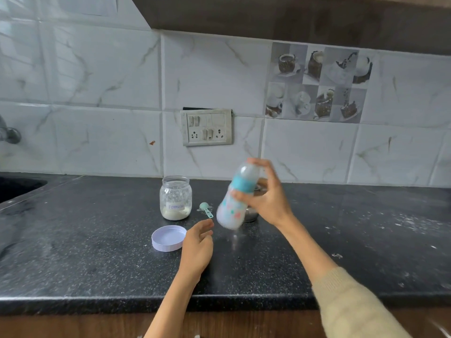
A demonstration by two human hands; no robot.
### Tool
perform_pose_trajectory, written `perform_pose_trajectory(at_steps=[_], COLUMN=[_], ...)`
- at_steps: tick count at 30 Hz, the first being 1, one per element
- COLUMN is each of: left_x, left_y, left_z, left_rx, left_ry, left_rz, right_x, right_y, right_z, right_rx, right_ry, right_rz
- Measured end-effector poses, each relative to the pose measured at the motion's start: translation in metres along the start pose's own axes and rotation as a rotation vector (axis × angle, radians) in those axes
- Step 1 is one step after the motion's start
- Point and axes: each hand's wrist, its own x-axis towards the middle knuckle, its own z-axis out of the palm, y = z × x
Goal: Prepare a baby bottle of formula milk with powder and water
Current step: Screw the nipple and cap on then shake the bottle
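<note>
My right hand [266, 193] grips a capped baby bottle [236, 198] with a teal collar, tilted and blurred, above the black counter [97, 252]. The bottle looks milky white inside. My left hand [197, 247] hovers low over the counter with relaxed fingers and holds nothing. An open glass jar [175, 198] labelled "Formula", about a quarter full of white powder, stands left of the bottle. Its lilac lid [168, 238] lies upside down in front of it, beside my left hand. A teal measuring scoop [206, 209] lies between jar and bottle.
A small steel vessel [251, 214] stands behind the bottle, mostly hidden. A sink [14, 186] and a tap [9, 134] are at the far left. A switch panel [207, 126] sits on the tiled wall. White powder dusts the counter at the right.
</note>
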Motion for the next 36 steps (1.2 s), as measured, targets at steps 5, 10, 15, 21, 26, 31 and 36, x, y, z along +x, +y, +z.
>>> perform_pose_trajectory(at_steps=[5,10,15,21,26,31,36], left_x=[-0.002,-0.004,-0.002,-0.003,-0.002,-0.004,-0.005], left_y=[0.003,0.003,0.003,0.004,0.003,0.003,0.004], left_z=[0.000,0.000,0.001,0.000,-0.001,0.000,-0.001], left_rx=[0.006,0.005,0.021,0.002,0.014,0.007,0.001], left_ry=[0.002,0.001,0.007,0.002,-0.009,-0.014,-0.030], left_rz=[-0.005,-0.014,-0.009,-0.011,-0.024,-0.023,-0.025], right_x=[0.004,0.010,0.012,0.013,0.021,0.021,0.016], right_y=[-0.001,-0.004,-0.003,0.003,-0.008,-0.010,-0.006], right_z=[-0.002,-0.001,0.004,0.006,-0.001,-0.009,-0.014], right_rx=[-0.065,-0.065,-0.026,-0.014,-0.007,0.045,0.003], right_ry=[-0.119,-0.156,-0.098,-0.116,-0.094,0.010,0.008], right_rz=[-0.001,0.023,0.015,0.017,-0.014,-0.015,0.038])
